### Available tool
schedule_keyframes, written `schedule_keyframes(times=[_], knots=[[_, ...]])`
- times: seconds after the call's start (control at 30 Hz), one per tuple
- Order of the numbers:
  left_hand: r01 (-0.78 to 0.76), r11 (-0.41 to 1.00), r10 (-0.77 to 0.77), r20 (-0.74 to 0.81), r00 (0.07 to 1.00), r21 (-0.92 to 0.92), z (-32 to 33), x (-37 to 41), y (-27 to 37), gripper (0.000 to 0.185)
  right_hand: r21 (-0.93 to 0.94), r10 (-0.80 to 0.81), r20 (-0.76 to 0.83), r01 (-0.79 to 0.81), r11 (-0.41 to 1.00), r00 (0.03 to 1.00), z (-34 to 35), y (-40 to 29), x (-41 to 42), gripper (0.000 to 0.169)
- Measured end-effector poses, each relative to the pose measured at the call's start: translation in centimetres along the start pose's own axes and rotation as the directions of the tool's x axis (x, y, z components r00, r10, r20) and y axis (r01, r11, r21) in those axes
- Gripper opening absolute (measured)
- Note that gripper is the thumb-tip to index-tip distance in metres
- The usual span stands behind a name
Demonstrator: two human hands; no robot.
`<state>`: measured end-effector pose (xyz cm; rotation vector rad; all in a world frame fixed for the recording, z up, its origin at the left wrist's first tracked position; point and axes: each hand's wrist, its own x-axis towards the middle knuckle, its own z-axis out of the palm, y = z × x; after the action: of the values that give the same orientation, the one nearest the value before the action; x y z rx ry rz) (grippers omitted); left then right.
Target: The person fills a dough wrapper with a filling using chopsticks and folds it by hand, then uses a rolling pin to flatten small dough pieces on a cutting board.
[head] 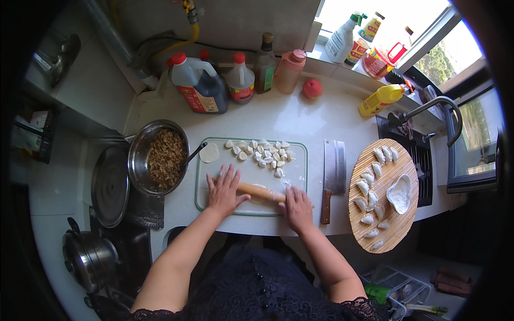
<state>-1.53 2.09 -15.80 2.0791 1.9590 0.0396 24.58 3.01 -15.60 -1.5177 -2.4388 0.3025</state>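
Note:
A wooden rolling pin (261,192) lies across a white cutting board (299,168) with a green rim, over a round of dough (255,199) that it partly hides. My left hand (225,191) holds down the pin's left end with its fingers spread. At the other end, my right hand (298,208) holds the pin with bent fingers. Several floured dough pieces (265,153) are gathered toward the board's far side. One flat dough wrapper (209,153) sits at the far left corner.
Left of the board stands a steel bowl of minced filling (166,158) with a dark-handled utensil (196,153). A cleaver (334,168) lies to the right. Beyond it, a round slatted tray (361,228) bears dumplings and a flour-filled dish (399,194). Bottles (200,86) line the back.

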Motion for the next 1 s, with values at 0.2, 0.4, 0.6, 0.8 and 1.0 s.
schedule_keyframes(times=[0.2,0.4,0.6,0.8,1.0], knots=[[-0.104,0.994,0.104,-0.002,0.995,-0.010,0.1,0.8,-0.9,0.089,-0.099,0.179,0.135,-0.166,0.981,0.975,1.5,-0.8,0.3,0.085],[-0.177,0.984,0.177,0.012,0.984,0.009,0.5,-0.2,-1.6,0.091,-0.160,0.206,0.175,-0.178,0.971,0.963,1.0,-2.8,-2.5,0.095],[-0.163,0.987,0.163,0.027,0.986,-0.005,-0.6,3.1,-1.4,0.091,-0.204,0.280,0.099,-0.256,0.945,0.955,1.2,-2.2,0.2,0.096],[-0.215,0.976,0.208,0.167,0.964,0.021,0.2,-2.6,-3.8,0.093,-0.163,0.134,0.128,-0.113,0.980,0.983,1.8,-3.9,-4.2,0.099],[-0.157,0.988,0.157,0.011,0.988,0.015,-0.2,4.3,-2.6,0.094,-0.152,0.407,0.000,-0.403,0.903,0.913,2.0,-4.1,1.3,0.093]])
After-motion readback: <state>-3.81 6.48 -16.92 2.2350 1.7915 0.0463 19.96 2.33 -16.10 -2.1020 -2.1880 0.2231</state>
